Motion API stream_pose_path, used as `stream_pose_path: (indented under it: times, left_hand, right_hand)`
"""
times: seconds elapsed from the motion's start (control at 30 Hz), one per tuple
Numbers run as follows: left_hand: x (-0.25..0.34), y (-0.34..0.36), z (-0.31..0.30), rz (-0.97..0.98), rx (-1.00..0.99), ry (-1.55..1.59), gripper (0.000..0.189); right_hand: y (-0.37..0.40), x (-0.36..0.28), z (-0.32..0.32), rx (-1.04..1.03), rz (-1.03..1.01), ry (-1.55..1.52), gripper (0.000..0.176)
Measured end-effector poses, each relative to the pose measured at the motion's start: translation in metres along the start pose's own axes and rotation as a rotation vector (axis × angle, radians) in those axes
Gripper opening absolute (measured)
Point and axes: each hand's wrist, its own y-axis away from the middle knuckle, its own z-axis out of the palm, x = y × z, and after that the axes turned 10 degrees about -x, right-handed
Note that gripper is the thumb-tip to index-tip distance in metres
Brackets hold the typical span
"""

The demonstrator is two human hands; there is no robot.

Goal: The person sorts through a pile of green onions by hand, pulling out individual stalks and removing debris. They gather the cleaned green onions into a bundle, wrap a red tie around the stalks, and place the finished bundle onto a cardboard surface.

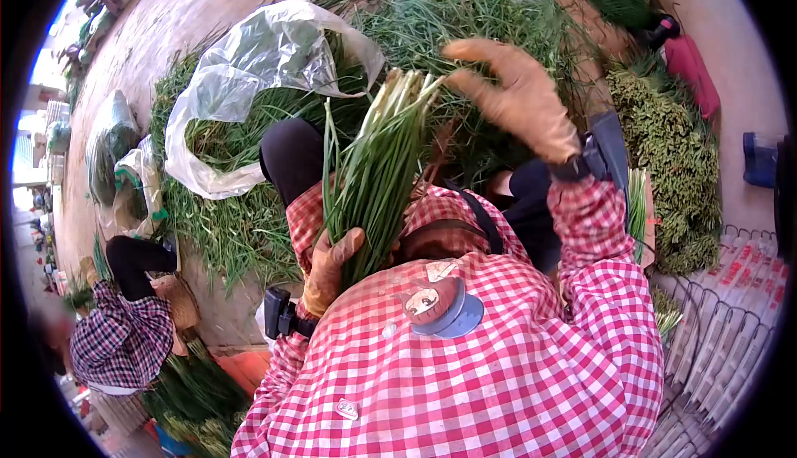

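Observation:
My left hand [334,265], in a worn tan glove, is closed around the lower leafy part of a bunch of chives [378,163]. The bunch stands nearly upright before my chest, its pale white ends pointing up and away from me. Raised to the right of those ends is my right hand [519,97], gloved alike, with thumb and fingers apart and slightly blurred. Its fingertips come right beside the white ends. Beyond both hands lies a big heap of loose green stalks [481,22].
A clear plastic bag [220,84] lies over the heap at left. Bundled greens [664,151] are stacked at right, near a pink-red object [691,72] and wire-edged crates [730,325]. Another person in a dark checked shirt [120,337] sits at lower left beside more bundles [195,391].

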Motion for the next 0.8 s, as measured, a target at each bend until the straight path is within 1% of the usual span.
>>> stream_pose_path:
  times: [0.03, 0.07, 0.1, 0.13, 0.2, 0.23, 0.33, 0.37, 0.47, 0.5, 0.57, 0.6, 0.63, 0.7, 0.73, 0.77, 0.8]
  left_hand:
    - [-0.001, -0.001, 0.002, 0.045, 0.007, -0.065, 0.042]
    - [-0.003, -0.001, 0.004, 0.091, 0.014, -0.129, 0.041]
    - [-0.001, 0.004, 0.014, 0.073, 0.082, -0.111, 0.039]
    - [0.000, 0.006, 0.011, 0.060, 0.075, -0.210, 0.039]
    - [0.005, 0.009, 0.003, 0.038, 0.069, -0.401, 0.039]
    - [0.011, 0.011, 0.006, -0.028, 0.118, -0.420, 0.040]
    - [0.021, 0.004, 0.034, -0.058, 0.120, -0.440, 0.040]
    - [0.018, 0.001, 0.033, -0.052, 0.140, -0.489, 0.043]
    - [0.007, -0.001, 0.022, -0.088, 0.158, -0.322, 0.042]
    - [0.005, -0.001, 0.022, -0.058, 0.156, -0.210, 0.040]
    - [-0.009, 0.000, -0.001, -0.040, 0.111, -0.050, 0.038]
    - [-0.013, 0.002, -0.009, -0.027, 0.097, 0.033, 0.038]
    - [-0.009, 0.002, -0.003, 0.013, 0.070, 0.033, 0.038]
    - [-0.012, 0.006, -0.006, 0.010, 0.115, 0.072, 0.045]
    - [-0.013, 0.007, -0.009, 0.014, 0.133, 0.092, 0.049]
    - [-0.016, 0.010, -0.015, 0.052, 0.116, 0.119, 0.052]
    - [-0.014, 0.009, -0.016, 0.034, 0.107, 0.137, 0.052]
  right_hand:
    - [0.003, -0.029, 0.001, -0.013, -0.114, 0.334, 0.056]
    - [0.007, -0.045, 0.012, -0.044, -0.091, 0.393, 0.054]
    - [0.006, -0.052, 0.025, -0.070, -0.067, 0.387, 0.050]
    - [0.005, -0.054, 0.036, -0.099, -0.046, 0.376, 0.047]
    - [-0.005, -0.056, 0.041, -0.297, 0.015, 0.276, 0.041]
    - [-0.008, -0.054, 0.042, -0.398, 0.044, 0.223, 0.038]
    - [-0.012, -0.043, 0.051, -0.461, -0.002, 0.073, 0.027]
    - [-0.013, -0.034, 0.061, -0.341, -0.158, 0.224, 0.020]
    - [-0.024, -0.003, 0.070, -0.359, -0.280, 0.600, 0.017]
    - [-0.029, 0.006, 0.062, -0.402, -0.152, 0.464, 0.018]
    - [-0.040, 0.025, 0.047, -0.427, 0.110, 0.192, 0.021]
    - [-0.041, 0.041, 0.038, -0.252, 0.062, 0.380, 0.017]
    - [-0.042, 0.057, 0.029, -0.065, 0.047, 0.563, 0.013]
    - [-0.034, 0.106, 0.018, 0.134, 0.046, 0.836, 0.021]
    - [-0.034, 0.092, 0.008, 0.239, 0.064, 0.962, 0.027]
    - [-0.020, 0.074, 0.001, 0.125, 0.115, 0.817, 0.038]
    - [-0.011, 0.019, -0.011, 0.023, 0.179, 0.671, 0.048]
